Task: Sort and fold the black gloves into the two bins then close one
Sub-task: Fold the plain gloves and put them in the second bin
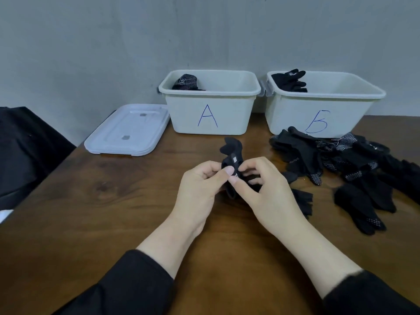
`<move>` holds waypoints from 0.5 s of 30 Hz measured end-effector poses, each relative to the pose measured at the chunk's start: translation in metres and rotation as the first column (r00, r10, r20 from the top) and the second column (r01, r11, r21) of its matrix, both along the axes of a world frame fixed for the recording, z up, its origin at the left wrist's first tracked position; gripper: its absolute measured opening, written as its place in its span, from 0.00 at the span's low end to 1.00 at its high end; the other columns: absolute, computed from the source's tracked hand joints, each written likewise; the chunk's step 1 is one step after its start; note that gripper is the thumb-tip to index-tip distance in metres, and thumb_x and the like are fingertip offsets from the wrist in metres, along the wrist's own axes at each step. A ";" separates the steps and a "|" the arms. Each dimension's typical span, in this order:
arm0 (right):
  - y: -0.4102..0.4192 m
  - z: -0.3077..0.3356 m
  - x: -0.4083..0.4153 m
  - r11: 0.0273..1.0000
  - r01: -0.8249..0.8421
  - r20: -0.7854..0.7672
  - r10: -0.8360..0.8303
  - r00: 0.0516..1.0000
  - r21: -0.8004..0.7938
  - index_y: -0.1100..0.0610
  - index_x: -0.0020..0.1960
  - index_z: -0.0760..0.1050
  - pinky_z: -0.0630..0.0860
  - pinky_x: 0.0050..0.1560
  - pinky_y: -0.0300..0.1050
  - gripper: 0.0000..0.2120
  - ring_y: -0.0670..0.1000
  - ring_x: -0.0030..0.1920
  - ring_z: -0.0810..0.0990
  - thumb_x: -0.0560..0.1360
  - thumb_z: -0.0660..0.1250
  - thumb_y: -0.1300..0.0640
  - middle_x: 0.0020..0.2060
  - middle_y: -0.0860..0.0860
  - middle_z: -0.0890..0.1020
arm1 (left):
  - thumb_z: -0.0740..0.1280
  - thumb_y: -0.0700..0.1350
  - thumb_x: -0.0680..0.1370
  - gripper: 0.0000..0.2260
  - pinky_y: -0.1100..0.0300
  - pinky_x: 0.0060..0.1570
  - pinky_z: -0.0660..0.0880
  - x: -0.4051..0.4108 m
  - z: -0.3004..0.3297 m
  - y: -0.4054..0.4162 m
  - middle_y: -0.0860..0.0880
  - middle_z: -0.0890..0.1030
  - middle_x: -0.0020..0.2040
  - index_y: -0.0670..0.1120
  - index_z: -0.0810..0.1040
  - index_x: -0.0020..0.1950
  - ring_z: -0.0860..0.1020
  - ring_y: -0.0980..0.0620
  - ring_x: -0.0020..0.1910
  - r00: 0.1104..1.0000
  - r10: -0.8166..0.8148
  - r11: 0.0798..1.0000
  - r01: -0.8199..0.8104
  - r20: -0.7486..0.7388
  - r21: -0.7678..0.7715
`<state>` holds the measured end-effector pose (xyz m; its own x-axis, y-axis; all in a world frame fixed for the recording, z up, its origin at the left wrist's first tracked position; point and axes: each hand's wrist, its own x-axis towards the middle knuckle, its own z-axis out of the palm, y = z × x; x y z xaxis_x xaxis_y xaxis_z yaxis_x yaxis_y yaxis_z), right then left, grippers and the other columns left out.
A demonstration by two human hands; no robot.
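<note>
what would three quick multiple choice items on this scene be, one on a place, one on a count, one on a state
1. Where does the lid lie?
A. on bin B
B. on the table, left of bin A
C. under the glove pile

2. How many bins stand on the table?
A. one
B. two
C. three

3. What are the hands doing?
A. both resting flat
B. both holding one glove
C. lifting the lid

Answers:
1 B, the lid sits flat beside bin A.
2 B, bin A and bin B only.
3 B, left hand and right hand pinch the glove.
</note>
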<state>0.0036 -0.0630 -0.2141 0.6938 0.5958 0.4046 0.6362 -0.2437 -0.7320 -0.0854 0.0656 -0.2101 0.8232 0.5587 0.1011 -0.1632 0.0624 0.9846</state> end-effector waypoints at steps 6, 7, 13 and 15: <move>0.001 0.005 0.006 0.997 0.024 -0.016 -0.023 1.000 0.073 0.48 0.47 0.77 0.79 0.54 0.45 0.01 0.43 0.51 0.80 0.77 0.69 0.53 0.46 0.41 0.80 | 0.66 0.44 0.83 0.10 0.48 0.57 0.80 0.003 -0.001 0.001 0.40 0.85 0.48 0.42 0.83 0.46 0.82 0.44 0.49 0.999 0.001 0.999 0.002 0.053 -0.045; -0.002 0.007 0.010 0.991 0.048 -0.042 -0.043 0.998 0.126 0.47 0.46 0.78 0.79 0.54 0.45 0.02 0.44 0.50 0.81 0.77 0.69 0.53 0.45 0.41 0.82 | 0.65 0.44 0.83 0.10 0.47 0.55 0.79 0.004 0.000 0.003 0.40 0.83 0.47 0.43 0.81 0.45 0.80 0.43 0.47 0.995 0.048 0.996 -0.040 0.091 -0.079; -0.028 0.001 0.030 0.986 0.069 -0.084 -0.082 0.993 -0.150 0.43 0.55 0.79 0.76 0.61 0.44 0.11 0.38 0.54 0.78 0.76 0.68 0.40 0.52 0.38 0.81 | 0.59 0.45 0.86 0.09 0.41 0.63 0.77 0.003 0.006 0.035 0.35 0.81 0.60 0.43 0.75 0.51 0.81 0.37 0.61 0.977 0.122 0.930 -0.050 0.176 -0.365; -0.029 -0.004 0.023 0.901 -0.076 -0.011 0.078 0.997 -0.428 0.42 0.69 0.73 0.69 0.68 0.42 0.28 0.38 0.64 0.73 0.73 0.68 0.32 0.65 0.35 0.74 | 0.59 0.45 0.86 0.09 0.39 0.64 0.76 0.003 0.003 0.037 0.34 0.80 0.63 0.41 0.74 0.54 0.79 0.36 0.63 0.980 0.105 0.906 -0.025 0.169 -0.422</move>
